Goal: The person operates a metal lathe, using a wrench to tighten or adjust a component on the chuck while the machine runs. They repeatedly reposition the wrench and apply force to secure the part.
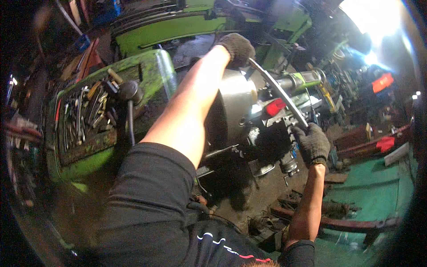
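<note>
A long, flat, silvery metal bar (pixel 280 93) slants from far left to near right in front of the lathe chuck (pixel 235 104). My left hand (pixel 237 50), in a dark knitted glove, is closed around its far end; some fingers are hidden behind the glove's back. The near end sits in my right hand (pixel 312 143), gloved alike and closed on it. A brass-coloured ring (pixel 254 90) shows at the chuck's face, left of the bar. Close below the bar's middle is a red piece (pixel 275 107) on the tool carriage. Whether the bar touches the workpiece, I cannot tell.
Left of my arm, the green headstock (pixel 164 66) carries a tray (pixel 66 153) of wrenches and loose tools. A lever with a round dark knob (pixel 130 91) rises beside it. The tailstock (pixel 307 79) stands beyond the bar. Metal scraps and a rusty beam (pixel 356 224) lie at lower right.
</note>
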Motion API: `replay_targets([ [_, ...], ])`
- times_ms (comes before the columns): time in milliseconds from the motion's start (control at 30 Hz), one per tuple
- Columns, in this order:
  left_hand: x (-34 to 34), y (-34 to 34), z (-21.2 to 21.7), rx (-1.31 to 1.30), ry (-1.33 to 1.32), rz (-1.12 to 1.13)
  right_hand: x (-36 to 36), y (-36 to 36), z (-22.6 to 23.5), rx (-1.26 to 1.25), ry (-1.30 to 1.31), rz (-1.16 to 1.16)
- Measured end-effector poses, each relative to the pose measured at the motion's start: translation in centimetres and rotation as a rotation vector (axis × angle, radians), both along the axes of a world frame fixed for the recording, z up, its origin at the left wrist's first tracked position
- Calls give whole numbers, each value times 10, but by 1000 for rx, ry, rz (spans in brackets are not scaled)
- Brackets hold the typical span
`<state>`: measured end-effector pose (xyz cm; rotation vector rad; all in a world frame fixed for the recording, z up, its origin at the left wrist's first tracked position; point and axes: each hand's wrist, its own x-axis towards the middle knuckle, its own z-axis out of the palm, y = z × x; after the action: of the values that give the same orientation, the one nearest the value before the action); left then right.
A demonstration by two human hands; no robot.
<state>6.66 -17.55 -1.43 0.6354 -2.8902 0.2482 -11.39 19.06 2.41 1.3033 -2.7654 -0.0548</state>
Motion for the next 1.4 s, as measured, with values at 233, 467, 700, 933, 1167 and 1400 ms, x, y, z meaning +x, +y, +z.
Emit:
replay_targets([
  [233,-22,-7,-6,-89,-59,44,-6,9,9,-85,94,86],
  [467,0,4,1,166,-14,384,-69,-75,45,-20,252,316],
  [700,-15,-19,-6,224,11,524,-104,-117,44,-234,385,569],
  [933,-6,-24,-19,221,-6,613,-127,-175,59,-56,251,618],
  [1167,-18,4,-12,267,38,846,-171,-242,59,22,207,786],
  [1400,-25,64,31,375,45,1001,-259,-396,-32,-215,138,1127],
])
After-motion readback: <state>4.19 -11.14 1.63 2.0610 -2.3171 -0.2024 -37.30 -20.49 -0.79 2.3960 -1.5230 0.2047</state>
